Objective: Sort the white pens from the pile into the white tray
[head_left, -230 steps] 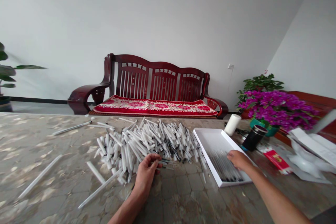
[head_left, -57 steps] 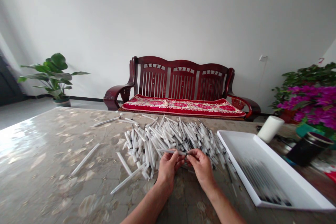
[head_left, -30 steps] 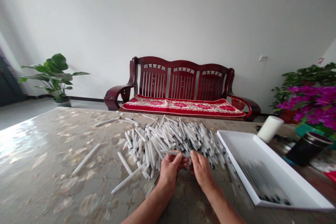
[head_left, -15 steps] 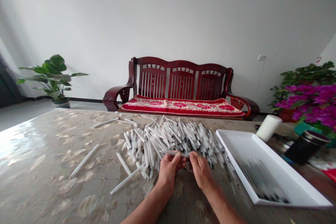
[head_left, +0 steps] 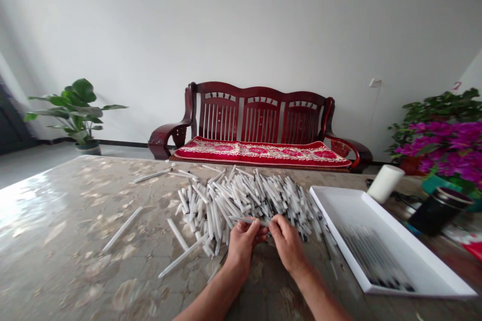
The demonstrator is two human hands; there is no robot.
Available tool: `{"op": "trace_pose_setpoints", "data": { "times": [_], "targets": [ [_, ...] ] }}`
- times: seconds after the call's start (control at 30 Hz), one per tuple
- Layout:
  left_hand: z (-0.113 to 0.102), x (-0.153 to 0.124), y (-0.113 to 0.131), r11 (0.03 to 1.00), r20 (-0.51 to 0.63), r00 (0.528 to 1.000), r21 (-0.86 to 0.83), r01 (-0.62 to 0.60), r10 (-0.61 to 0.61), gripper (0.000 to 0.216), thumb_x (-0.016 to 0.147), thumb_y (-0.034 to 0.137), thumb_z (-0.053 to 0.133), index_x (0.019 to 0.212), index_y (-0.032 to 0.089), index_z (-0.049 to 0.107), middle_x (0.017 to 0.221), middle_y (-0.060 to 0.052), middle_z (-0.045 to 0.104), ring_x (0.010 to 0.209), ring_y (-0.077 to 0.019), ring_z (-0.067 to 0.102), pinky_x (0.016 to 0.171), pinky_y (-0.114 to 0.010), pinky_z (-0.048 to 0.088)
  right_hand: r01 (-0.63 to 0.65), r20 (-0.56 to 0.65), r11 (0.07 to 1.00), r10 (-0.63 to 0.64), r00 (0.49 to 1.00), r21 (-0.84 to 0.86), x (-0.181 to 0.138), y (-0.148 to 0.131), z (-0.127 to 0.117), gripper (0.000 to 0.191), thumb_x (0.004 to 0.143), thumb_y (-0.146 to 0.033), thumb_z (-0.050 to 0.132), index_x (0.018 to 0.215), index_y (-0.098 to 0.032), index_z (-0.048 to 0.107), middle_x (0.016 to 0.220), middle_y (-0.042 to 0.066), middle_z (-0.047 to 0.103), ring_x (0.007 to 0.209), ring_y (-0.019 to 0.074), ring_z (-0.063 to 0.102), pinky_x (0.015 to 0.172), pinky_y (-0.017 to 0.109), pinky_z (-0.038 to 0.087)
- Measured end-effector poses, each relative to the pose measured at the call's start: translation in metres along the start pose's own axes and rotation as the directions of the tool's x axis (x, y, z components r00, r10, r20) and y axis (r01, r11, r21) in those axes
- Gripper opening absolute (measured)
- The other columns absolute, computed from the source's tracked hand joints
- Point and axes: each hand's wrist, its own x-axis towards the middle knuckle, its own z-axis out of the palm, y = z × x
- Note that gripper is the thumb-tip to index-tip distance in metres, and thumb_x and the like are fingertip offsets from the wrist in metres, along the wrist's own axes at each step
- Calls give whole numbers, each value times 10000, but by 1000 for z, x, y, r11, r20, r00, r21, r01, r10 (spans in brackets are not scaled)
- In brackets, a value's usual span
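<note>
My left hand (head_left: 243,242) is closed in a pinch on a slim translucent pen (head_left: 241,219), which lies crosswise with its left end sticking out past the fingers. My right hand (head_left: 285,241) is closed around the pen's right end, and its fingertips hide that end. Just beyond both hands a big loose pile of whitish pen barrels (head_left: 216,205) covers the table, with dark parts showing among them. Several barrels lie apart, such as a single pen barrel (head_left: 122,229) on the left.
A white shallow box (head_left: 422,256) at the right holds a row of pens with dark ends. Behind it are a white roll (head_left: 386,184), a black cup (head_left: 439,210) and purple flowers (head_left: 448,145). A wooden bench (head_left: 259,115) stands beyond the patterned table (head_left: 86,210).
My right hand has shifted slightly up and left at the pen's right end, its thumb and fingers closer together. My left hand and the pile look the same.
</note>
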Motion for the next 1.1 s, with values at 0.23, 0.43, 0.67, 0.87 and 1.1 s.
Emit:
{"op": "trace_pose_setpoints", "data": {
  "times": [0.23,0.43,0.67,0.87,1.1],
  "targets": [
    [0,-1,-3,1000,12,1000,9,3,-4,529,472,492,939,743,146,646,625,-41,718,588,-168,690,574,-253,547,-93,1,994,94,996,53,1,1,2,603,947,-692,278,596,-240,470,520,-12,504,522,158,479,527,271,341],
    [0,0,-2,1000,18,1000,11,-7,6,553,448,514,940,734,147,641,605,-39,716,585,-170,690,568,-249,541,-65,-1,996,65,998,60,-1,-2,3,493,935,-624,413,660,-226,510,554,-29,505,550,147,488,526,250,332],
    [4,-3,1,996,61,995,32,-87,85,528,455,495,941,712,161,624,594,-17,694,556,-162,668,542,-249,530,-384,185,854,339,922,352,1,-2,7,574,838,-779,407,601,-256,434,405,-81,333,345,115,305,370,257,256],
    [6,-5,4,995,188,978,48,83,-91,480,540,507,904,758,149,669,671,-30,704,491,-97,594,449,-181,438,-332,116,845,312,943,420,4,-5,-7,505,840,-670,454,555,-256,406,432,-69,349,372,111,304,374,252,261],
    [-2,-11,23,838,451,708,249,486,-544,504,750,590,732,652,100,665,443,12,506,294,0,242,339,-166,70,-242,114,877,214,970,414,4,4,-7,435,848,-574,485,573,-254,375,470,-71,361,413,106,320,406,237,293]
  ]
}}
